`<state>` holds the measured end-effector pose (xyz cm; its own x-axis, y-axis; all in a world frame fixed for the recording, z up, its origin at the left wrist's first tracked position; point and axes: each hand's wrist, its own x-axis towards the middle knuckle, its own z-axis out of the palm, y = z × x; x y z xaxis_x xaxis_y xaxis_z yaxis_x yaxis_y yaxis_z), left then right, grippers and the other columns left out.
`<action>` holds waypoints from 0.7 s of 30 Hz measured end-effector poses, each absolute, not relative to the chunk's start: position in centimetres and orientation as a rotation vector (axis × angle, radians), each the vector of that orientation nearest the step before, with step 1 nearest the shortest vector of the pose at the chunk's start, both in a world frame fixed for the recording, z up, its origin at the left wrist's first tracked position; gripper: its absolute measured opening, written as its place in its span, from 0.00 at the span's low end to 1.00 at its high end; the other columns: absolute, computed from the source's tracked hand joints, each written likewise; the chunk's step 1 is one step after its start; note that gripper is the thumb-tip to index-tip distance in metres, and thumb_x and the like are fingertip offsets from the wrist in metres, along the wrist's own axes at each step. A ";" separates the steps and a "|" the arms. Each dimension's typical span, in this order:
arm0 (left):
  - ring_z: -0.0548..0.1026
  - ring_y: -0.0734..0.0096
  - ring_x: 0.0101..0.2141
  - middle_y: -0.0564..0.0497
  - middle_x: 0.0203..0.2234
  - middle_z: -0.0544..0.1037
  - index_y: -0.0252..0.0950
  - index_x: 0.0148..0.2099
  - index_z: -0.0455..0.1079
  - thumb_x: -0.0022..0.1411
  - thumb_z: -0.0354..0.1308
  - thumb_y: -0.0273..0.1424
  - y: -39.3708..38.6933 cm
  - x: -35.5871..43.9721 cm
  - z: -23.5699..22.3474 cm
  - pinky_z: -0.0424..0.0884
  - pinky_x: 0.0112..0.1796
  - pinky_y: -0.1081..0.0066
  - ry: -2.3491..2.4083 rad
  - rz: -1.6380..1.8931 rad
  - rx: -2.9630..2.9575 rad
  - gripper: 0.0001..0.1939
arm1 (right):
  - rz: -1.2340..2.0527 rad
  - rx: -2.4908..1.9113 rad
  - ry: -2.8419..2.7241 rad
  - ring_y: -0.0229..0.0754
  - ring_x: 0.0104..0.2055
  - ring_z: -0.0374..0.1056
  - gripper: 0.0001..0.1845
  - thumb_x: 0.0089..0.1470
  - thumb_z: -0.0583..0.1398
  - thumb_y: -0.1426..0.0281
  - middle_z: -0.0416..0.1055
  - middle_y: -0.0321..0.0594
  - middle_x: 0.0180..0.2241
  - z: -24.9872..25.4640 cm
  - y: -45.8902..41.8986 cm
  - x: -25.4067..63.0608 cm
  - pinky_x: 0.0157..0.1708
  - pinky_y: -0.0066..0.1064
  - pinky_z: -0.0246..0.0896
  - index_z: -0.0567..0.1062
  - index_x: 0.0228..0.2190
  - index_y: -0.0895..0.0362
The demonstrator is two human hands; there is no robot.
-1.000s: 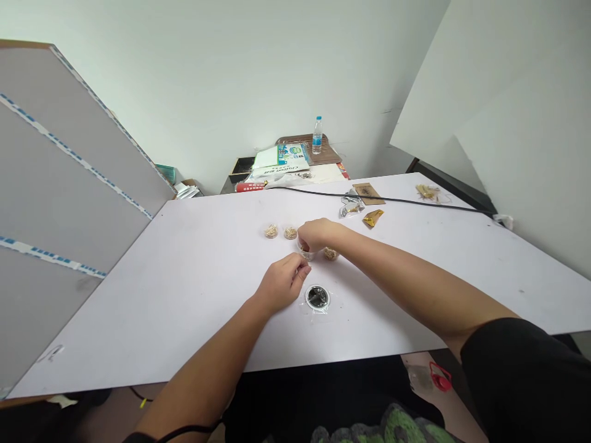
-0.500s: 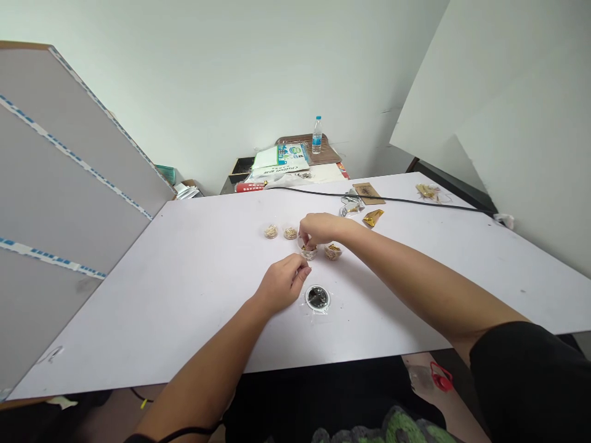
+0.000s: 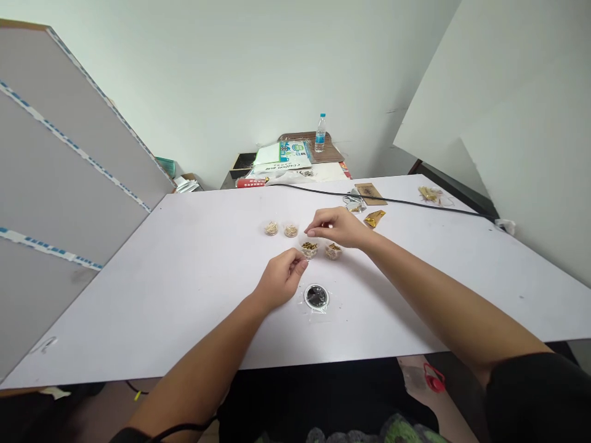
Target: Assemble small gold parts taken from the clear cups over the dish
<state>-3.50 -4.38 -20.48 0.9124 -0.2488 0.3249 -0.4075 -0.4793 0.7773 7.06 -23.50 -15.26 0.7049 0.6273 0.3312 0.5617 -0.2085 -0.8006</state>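
Worktop: white, flat [image 3: 194, 264]. On it, 4 small clear plastic cups in 2 loose rows. Far row: 2 cups of pale, stick-like pieces, left [image 3: 271, 229] and right [image 3: 290, 231]. Near row: 2 cups with gold-brown pieces on top, left [image 3: 309, 248] and right [image 3: 333, 250].

Right hand [image 3: 339, 226]: raised, thumb and forefinger tips brought together; too small to tell if a piece is pinched between them. Left hand [image 3: 281, 278]: fingers curled, thumb laid against the forefinger; contents, if any, cannot be made out.

Key relation: the near-left cup sits between the 2 hands, just below the right fingertips in view and just beyond the left ones. Right hand's tips are on its far side. Cup upright, mouth up; contact with the left fingertips not certain.

Also noted: round black disc with white rim [image 3: 316, 297], nearer the person; gold foil packet [image 3: 374, 218], beyond the right forearm.
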 end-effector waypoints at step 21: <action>0.66 0.76 0.27 0.52 0.24 0.71 0.32 0.32 0.66 0.63 0.59 0.45 -4.5 -3.5 -19.6 0.64 0.31 0.73 -0.289 -0.140 1.429 0.20 | 0.161 -1.182 -0.381 0.33 0.21 0.66 0.17 0.39 0.74 0.60 0.72 0.34 0.21 -20.4 -21.0 0.0 0.25 0.29 0.64 0.76 0.24 0.58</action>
